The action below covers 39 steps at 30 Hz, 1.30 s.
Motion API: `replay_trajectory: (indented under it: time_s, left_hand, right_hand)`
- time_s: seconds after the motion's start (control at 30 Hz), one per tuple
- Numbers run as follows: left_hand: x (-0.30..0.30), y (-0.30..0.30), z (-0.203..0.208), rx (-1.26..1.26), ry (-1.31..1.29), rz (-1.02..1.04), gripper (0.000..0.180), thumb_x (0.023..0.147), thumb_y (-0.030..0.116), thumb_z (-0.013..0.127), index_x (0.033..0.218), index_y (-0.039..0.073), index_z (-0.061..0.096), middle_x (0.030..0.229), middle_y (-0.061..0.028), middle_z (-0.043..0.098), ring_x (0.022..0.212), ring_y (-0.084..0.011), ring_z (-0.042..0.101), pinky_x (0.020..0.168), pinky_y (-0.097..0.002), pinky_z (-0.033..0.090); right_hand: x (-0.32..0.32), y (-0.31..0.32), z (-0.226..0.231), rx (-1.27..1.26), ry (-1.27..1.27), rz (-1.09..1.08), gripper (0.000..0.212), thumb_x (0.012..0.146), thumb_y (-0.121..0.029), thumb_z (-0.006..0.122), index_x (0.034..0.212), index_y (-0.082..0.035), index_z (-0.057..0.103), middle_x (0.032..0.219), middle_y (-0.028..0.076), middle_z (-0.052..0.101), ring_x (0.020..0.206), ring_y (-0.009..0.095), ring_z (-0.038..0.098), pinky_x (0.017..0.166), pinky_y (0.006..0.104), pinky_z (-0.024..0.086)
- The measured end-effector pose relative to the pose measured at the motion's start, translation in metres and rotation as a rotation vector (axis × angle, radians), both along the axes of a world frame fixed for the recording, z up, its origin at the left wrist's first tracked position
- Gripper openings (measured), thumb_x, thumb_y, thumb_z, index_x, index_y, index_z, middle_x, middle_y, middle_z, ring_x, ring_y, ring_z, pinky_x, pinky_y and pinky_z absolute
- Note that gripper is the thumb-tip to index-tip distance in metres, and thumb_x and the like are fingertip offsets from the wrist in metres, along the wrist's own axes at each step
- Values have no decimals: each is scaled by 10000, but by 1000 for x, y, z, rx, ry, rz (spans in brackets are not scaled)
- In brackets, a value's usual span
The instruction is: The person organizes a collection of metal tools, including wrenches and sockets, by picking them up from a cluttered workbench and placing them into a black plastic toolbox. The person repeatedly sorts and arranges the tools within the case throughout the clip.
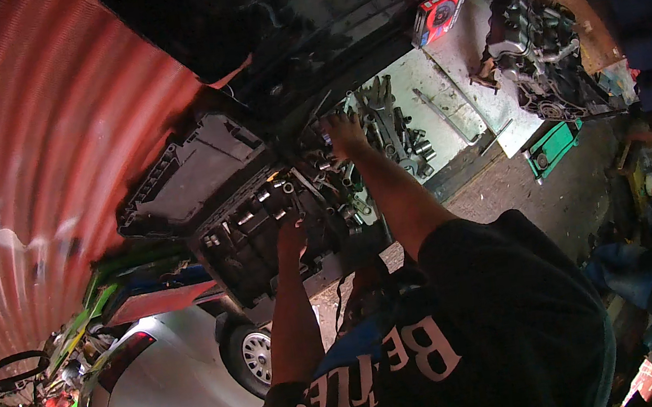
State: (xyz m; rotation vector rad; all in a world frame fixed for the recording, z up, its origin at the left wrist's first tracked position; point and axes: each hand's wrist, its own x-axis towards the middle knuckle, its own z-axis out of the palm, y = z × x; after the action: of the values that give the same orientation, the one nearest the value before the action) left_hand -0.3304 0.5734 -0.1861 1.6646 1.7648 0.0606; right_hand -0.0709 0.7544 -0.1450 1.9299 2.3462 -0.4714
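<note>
Ridged, corrugated red sheeting (45, 160) curves behind an open, moulded black toolcase (205, 170). In its tray lie smooth silver cylindrical sockets (244, 216); the left hand (291, 238) dips among them, its grip hidden. The right hand (346, 136) reaches into jumbled metal tools (387, 128), grasp impossible to tell, beside a flat pale board (406, 92) and a knobbly engine (536, 49).

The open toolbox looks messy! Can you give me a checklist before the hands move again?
1. Toolbox lid open: ok, tipped back.
2. Left hand at the toolbox: ok.
3. Right hand by the metal tools: ok.
4. Tools all put away: not ok, many lie beside the toolbox.
5. Either hand gripping something: cannot tell, too dark and small.
6. Red box away from both hands: ok.
</note>
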Motion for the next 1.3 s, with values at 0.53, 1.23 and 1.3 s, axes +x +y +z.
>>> replay_trajectory:
  time_s: [0.53, 1.23, 1.3]
  left_hand:
    - [19, 14, 20, 44, -74, 75, 263, 853, 152, 515, 1081, 60, 608, 991, -184, 643, 941, -350, 624, 804, -420, 495]
    - [-5, 70, 40, 91, -879, 445, 678, 745, 161, 749, 1337, 52, 438, 1164, -140, 561, 916, -210, 582, 723, -332, 490]
    - [-35, 61, 31, 76, -492, 421, 786, 687, 178, 786, 1357, 32, 401, 1298, -213, 510, 1120, -320, 565, 917, -394, 477]
  right_hand:
    - [22, -1, 15, -15, 388, -179, 786, 619, -235, 772, 1290, -162, 370, 1143, 232, 568, 1074, 401, 565, 874, 496, 472]
    - [-107, -78, 23, 22, 685, 326, 913, 616, -308, 831, 1334, -55, 327, 1244, 221, 518, 1132, 382, 533, 946, 439, 447]
    - [-128, -87, 27, -18, 656, 398, 945, 637, -322, 830, 1355, -39, 285, 1216, 227, 527, 1122, 389, 537, 935, 431, 451]
